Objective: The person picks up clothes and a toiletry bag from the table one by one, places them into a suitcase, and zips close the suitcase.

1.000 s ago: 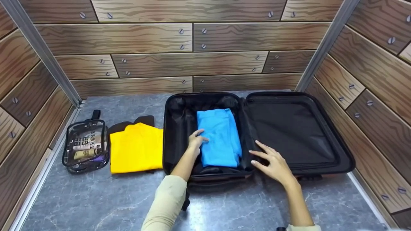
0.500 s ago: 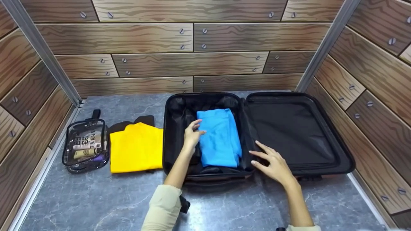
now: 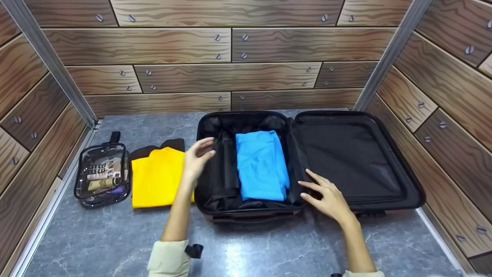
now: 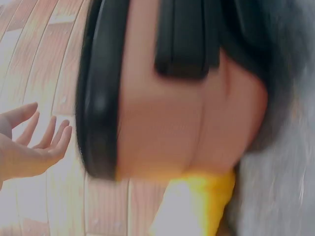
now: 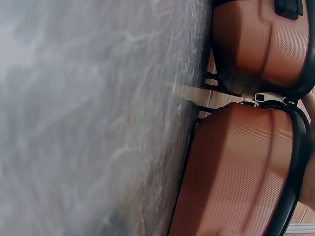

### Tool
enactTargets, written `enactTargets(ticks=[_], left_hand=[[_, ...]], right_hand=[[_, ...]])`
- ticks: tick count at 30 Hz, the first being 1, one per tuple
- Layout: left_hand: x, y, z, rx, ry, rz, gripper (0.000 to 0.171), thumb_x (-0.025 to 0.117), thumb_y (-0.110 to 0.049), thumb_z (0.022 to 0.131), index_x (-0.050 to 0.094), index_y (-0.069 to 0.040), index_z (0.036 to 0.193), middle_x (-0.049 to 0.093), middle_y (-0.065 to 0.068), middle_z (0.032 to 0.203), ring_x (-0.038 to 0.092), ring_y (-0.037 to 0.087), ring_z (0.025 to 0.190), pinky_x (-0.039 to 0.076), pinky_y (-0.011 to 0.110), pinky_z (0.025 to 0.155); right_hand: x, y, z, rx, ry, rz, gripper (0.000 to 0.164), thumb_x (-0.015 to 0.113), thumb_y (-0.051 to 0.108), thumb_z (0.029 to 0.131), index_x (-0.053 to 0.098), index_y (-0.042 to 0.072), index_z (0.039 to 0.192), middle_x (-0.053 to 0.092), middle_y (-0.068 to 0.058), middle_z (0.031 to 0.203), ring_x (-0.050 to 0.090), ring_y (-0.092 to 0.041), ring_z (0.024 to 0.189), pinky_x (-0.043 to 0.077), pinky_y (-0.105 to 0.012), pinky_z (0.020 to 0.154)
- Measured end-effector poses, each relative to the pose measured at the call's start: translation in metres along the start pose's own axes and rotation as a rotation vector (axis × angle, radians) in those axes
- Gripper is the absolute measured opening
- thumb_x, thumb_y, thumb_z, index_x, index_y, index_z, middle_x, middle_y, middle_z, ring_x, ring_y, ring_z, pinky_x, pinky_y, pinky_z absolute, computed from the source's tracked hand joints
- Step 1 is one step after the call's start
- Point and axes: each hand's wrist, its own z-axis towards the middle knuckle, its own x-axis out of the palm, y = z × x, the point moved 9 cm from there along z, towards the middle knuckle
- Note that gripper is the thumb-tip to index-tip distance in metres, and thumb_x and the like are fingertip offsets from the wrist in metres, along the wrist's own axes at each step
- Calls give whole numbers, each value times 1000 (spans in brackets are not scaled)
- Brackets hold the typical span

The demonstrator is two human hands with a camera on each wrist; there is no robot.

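Hovering by the left rim of the suitcase [image 3: 346, 157]: left hand [image 3: 196, 157], fingers loosely parted, nothing held; yellow cloth [image 3: 157, 179] left of suitcase and fingers, nearer this hand (squarish, no clear long axis); right hand [image 3: 326, 194] at suitcase's hinge, spread, empty.

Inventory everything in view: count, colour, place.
suitcase: 1, copper and black, on table
blue cloth: 1, blue, suitcase's left half
yellow cloth: 1, yellow, left of suitcase
dark item: unclear count, brown, partly under yellow cloth
pouch: 1, clear, black-trimmed, far left
pouch items: several, pale, gold, purple, inside
table: 1, grey, below
walls: 3, brown, back, sides
posts: 2, grey, back corners
left hand: 1, bare, over suitcase's left edge
right hand: 1, bare, suitcase's middle
sleeves: 2, beige, forearms
cameras: 2, black, cuffs
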Motion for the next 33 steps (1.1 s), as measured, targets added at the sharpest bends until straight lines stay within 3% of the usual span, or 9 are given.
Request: enactTargets(ticks=[4,9,18,25,28,32,33], left_hand=[[-33,-3,-5,-36,-59,49,34,61,8,82,58,8,116,60,21,112,57,30,102,46,29,86],[-75,4,-14,-77,-152,101,34,59,10,84,57,7,117,59,20,114,55,32,104,45,29,87],[-139,38,-36,-181,-308,194,36,55,9,86,53,9,122,53,27,119,52,37,107,45,23,84],[-176,61,-53,-230,-419,289,36,55,8,86,52,9,122,54,28,117,54,38,103,44,14,75],[-189,63,-60,-230,-473,404,33,58,6,84,57,7,118,58,26,112,59,31,95,44,12,71],[-205,65,-68,-237,-533,533,32,63,2,82,60,4,113,61,21,109,57,2,77,41,18,72],[-208,67,-69,-241,-543,550,32,63,2,81,61,4,113,62,21,108,56,1,76,41,19,73]], right_hand=[[0,0,0,6,5,-3,37,66,38,84,64,27,119,39,1,141,36,-26,126,29,-56,95],[0,0,0,5,10,-3,37,65,38,84,64,27,119,39,1,141,36,-26,126,29,-56,95],[1,-1,0,-4,4,-5,37,66,39,83,64,29,119,38,2,141,36,-26,125,30,-57,94],[1,-2,1,-4,4,-3,37,66,38,83,64,28,119,39,2,141,36,-25,125,30,-56,94],[1,-1,1,0,5,-2,37,66,38,83,64,27,119,38,2,141,36,-25,126,30,-56,94],[0,0,0,6,3,-1,37,66,38,83,64,28,119,38,2,141,36,-25,125,30,-56,94],[0,0,0,7,2,-1,37,66,38,83,64,28,119,38,3,142,36,-25,125,30,-56,94]])
